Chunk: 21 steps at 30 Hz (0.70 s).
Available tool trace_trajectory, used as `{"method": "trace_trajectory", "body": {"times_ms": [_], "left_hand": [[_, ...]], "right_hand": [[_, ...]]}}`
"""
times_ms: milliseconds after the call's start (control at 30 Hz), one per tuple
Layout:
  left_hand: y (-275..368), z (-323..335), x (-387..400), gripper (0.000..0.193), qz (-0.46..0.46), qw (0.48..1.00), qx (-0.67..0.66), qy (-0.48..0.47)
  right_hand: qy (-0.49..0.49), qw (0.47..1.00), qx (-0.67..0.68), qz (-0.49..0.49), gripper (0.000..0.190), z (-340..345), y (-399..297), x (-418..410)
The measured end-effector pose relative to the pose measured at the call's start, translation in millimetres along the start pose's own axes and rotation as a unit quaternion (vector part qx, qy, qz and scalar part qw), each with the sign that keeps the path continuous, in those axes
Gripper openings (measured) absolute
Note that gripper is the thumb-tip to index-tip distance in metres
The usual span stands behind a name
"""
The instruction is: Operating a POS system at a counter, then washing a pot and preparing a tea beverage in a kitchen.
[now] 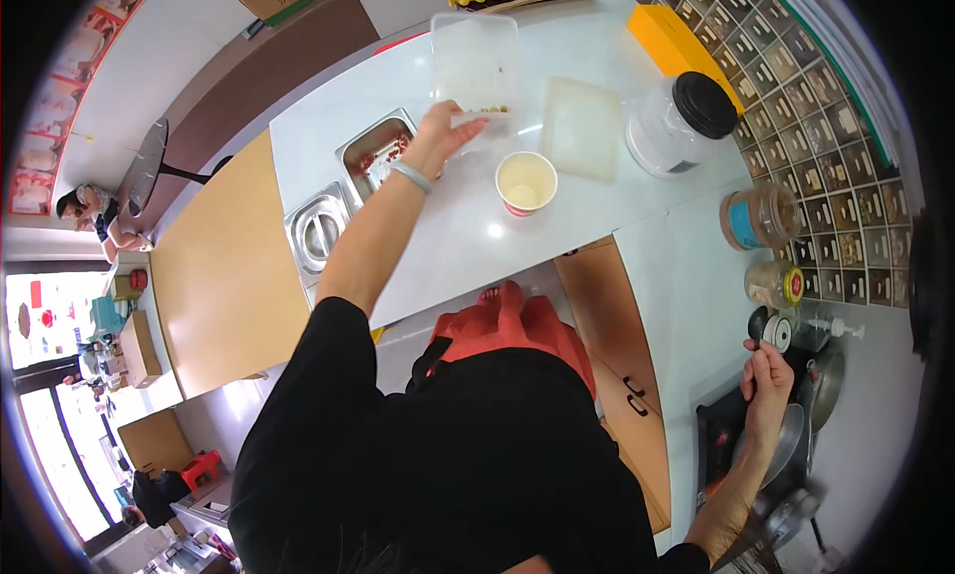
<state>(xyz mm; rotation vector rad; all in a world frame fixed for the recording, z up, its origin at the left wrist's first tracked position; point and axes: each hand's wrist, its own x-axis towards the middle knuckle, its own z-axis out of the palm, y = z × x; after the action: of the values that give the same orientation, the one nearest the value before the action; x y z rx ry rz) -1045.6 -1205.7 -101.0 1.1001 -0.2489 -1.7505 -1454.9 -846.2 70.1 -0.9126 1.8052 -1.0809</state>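
Note:
My left hand point(448, 134) pinches the near rim of a clear plastic container point(474, 63), with a few small brownish bits by that rim. A translucent flat lid point(582, 130) lies to its right on the white counter point(455, 253). Nearer to me stands a paper cup point(526, 182), pale inside. Beside my left forearm is a steel pan point(373, 152) holding red pieces, partly covered by the arm. On the far right, my right hand point(768, 376) grips what looks like a black spoon point(758, 322), next to a small white-lidded container point(779, 334).
A large black-lidded jar point(671, 126), a yellow box point(679, 48) and more jars point(761, 216) line the right side by a rack of small compartments point(835, 164). A lidded steel pan point(317, 234) sits left. Pans point(783, 440) lie beyond my right arm. Someone sits far left.

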Motion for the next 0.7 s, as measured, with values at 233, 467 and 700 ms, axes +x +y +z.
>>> {"method": "trace_trajectory", "body": {"times_ms": [233, 467, 700], "left_hand": [[-56.0, -33.4, -65.4, 0.091, -0.125, 0.988, -0.089, -0.014], [-65.0, -116.1, -71.3, 0.087, -0.004, 0.962, -0.214, 0.171], [-33.2, -121.6, -94.0, 0.037, 0.08, 0.988, -0.063, 0.114]], "right_hand": [[0.05, 0.998, -0.019, -0.021, 0.023, 29.1, -18.2, 18.1], [-0.014, 0.997, -0.076, -0.029, 0.024, 65.8, -45.8, 51.2], [-0.081, 0.938, -0.229, -0.248, 0.024, 151.4, -81.2, 64.8]]}}
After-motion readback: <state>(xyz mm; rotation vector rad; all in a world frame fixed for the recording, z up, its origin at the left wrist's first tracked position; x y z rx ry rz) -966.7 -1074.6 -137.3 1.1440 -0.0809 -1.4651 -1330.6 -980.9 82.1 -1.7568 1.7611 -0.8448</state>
